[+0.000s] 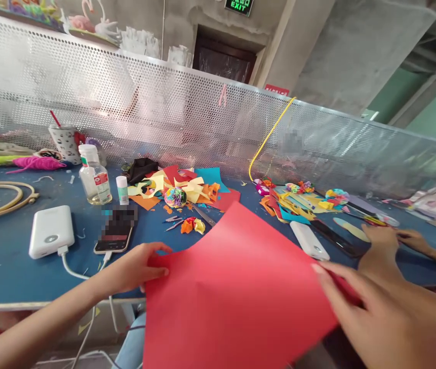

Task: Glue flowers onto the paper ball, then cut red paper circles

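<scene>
A large red paper sheet (233, 287) is held up over the near edge of the blue table (2, 266). My left hand (137, 266) pinches its left corner, thumb on top. My right hand (379, 318) grips the sheet's right edge, fingers spread over the paper. The sheet tilts and hides the table edge and my lap beneath it.
A white power bank (51, 230) and a cabled phone (116, 230) lie at left. A glue bottle (95, 177), coloured paper scraps (183, 187) and paper flowers sit mid-table. Another person's hands (395, 238) rest at right near a second power bank (310, 241). A perforated metal screen (164, 107) backs the table.
</scene>
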The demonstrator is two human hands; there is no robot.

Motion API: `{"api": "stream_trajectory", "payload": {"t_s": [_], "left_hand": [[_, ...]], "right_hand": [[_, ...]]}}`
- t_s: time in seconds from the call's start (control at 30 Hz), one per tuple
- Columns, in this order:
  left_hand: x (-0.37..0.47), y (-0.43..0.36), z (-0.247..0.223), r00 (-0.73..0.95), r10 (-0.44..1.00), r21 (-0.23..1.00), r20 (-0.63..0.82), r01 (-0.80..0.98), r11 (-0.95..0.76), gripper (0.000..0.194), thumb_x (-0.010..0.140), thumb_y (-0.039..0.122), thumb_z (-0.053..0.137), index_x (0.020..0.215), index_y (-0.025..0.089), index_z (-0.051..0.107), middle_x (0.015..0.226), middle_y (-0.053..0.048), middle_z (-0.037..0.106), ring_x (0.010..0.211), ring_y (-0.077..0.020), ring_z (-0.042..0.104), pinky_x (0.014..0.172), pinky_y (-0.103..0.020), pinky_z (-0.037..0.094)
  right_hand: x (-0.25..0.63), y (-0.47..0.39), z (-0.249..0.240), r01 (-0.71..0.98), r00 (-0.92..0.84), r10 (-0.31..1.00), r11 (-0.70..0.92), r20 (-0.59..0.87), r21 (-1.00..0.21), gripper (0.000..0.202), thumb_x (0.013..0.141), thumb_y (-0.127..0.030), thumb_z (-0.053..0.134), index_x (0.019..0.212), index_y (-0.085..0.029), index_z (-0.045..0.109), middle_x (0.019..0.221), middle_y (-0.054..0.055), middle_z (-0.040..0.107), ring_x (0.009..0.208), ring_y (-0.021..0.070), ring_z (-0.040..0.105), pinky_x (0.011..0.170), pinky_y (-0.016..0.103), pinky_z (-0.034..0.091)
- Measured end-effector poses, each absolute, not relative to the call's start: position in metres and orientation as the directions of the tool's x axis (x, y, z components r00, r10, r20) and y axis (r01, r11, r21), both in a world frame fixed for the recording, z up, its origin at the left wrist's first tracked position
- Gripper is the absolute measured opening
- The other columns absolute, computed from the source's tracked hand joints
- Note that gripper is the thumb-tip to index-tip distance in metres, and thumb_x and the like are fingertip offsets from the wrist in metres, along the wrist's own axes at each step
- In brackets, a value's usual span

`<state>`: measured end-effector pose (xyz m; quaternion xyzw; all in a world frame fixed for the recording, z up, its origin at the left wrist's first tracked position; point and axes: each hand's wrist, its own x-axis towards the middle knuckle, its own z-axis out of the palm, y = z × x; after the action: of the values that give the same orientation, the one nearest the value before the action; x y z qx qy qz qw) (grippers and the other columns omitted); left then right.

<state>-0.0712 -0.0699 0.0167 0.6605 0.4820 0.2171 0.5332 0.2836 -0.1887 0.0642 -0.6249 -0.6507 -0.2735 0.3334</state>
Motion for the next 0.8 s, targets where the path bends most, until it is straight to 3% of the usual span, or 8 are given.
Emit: {"api": "stream_trajectory", "payload": {"t_s": [0.03, 0.13, 0.3, 0.47, 0.53, 0.67, 0.8], "left_hand": [[-0.076, -0.073, 0.010, 0.380, 0.900, 0.908, -0.214, 0.416, 0.040, 0.047, 0.064, 0.036, 0.067, 0.105, 0.017, 0.059, 0.059, 0.002, 0.059, 0.046, -0.0150, 0.053, 0.036, -0.020, 0.036], [-0.085, -0.073, -0.005, 0.239, 0.959, 0.912, -0.152, 0.407, 0.043, 0.054, 0.060, 0.035, 0.069, 0.109, 0.017, 0.056, 0.059, 0.003, 0.057, 0.049, -0.0141, 0.051, 0.041, -0.020, 0.035], [-0.083, -0.058, -0.011, 0.165, 0.975, 0.933, -0.148, 0.349, 0.082, 0.060, 0.061, 0.040, 0.070, 0.112, 0.014, 0.052, 0.063, 0.000, 0.060, 0.052, -0.0156, 0.053, 0.044, -0.022, 0.037], [-0.078, -0.050, -0.010, 0.114, 0.975, 0.958, -0.193, 0.234, 0.163, 0.057, 0.076, 0.057, 0.048, 0.113, 0.014, 0.051, 0.082, -0.006, 0.065, 0.066, -0.0193, 0.062, 0.051, -0.026, 0.045], [-0.078, -0.051, -0.010, 0.115, 0.971, 0.965, -0.211, 0.181, 0.188, 0.057, 0.076, 0.058, 0.049, 0.113, 0.014, 0.050, 0.085, -0.007, 0.066, 0.072, -0.0208, 0.064, 0.056, -0.028, 0.048], [-0.081, -0.054, -0.012, 0.203, 0.956, 0.977, -0.210, 0.073, 0.200, 0.067, 0.062, 0.039, 0.074, 0.118, 0.015, 0.046, 0.080, -0.006, 0.069, 0.073, -0.0217, 0.066, 0.065, -0.031, 0.051], [-0.083, -0.056, -0.017, 0.280, 0.942, 0.979, -0.183, -0.031, 0.199, 0.073, 0.059, 0.030, 0.077, 0.122, 0.016, 0.041, 0.087, -0.007, 0.070, 0.080, -0.0221, 0.067, 0.076, -0.036, 0.051]], "right_hand": [[0.272, -0.180, 0.066, 0.992, -0.120, 0.625, 0.114, 0.771, 0.062, 0.019, 0.085, -0.034, 0.048, 0.086, -0.022, 0.063, 0.073, 0.004, 0.070, 0.059, 0.0205, 0.063, 0.053, 0.032, 0.040], [0.231, -0.163, 0.064, 0.947, -0.312, 0.648, 0.274, 0.694, 0.170, 0.015, 0.085, -0.019, 0.048, 0.093, -0.018, 0.061, 0.087, 0.005, 0.070, 0.073, 0.0189, 0.065, 0.065, 0.028, 0.043], [0.160, -0.163, 0.047, 0.870, -0.490, 0.788, 0.468, 0.372, 0.155, 0.042, 0.067, 0.006, 0.048, 0.099, -0.018, 0.061, 0.079, 0.004, 0.067, 0.069, 0.0208, 0.062, 0.061, 0.031, 0.048], [0.110, -0.163, 0.039, 0.858, -0.512, 0.852, 0.501, 0.107, 0.113, 0.031, 0.070, 0.005, 0.047, 0.088, -0.015, 0.062, 0.076, 0.007, 0.066, 0.069, 0.0244, 0.064, 0.057, 0.036, 0.052], [0.099, -0.161, 0.035, 0.847, -0.529, 0.848, 0.526, 0.037, 0.077, 0.028, 0.072, 0.004, 0.047, 0.086, -0.016, 0.062, 0.076, 0.007, 0.067, 0.068, 0.0243, 0.064, 0.056, 0.035, 0.051], [0.092, -0.163, 0.020, 0.829, -0.558, 0.828, 0.559, -0.061, 0.005, 0.022, 0.076, -0.002, 0.049, 0.085, -0.018, 0.062, 0.076, 0.004, 0.068, 0.066, 0.0229, 0.065, 0.051, 0.031, 0.046], [0.098, -0.166, 0.016, 0.828, -0.557, 0.827, 0.545, -0.079, -0.133, 0.007, 0.081, -0.019, 0.056, 0.084, -0.022, 0.062, 0.074, 0.000, 0.068, 0.065, 0.0204, 0.065, 0.051, 0.028, 0.044]]}}
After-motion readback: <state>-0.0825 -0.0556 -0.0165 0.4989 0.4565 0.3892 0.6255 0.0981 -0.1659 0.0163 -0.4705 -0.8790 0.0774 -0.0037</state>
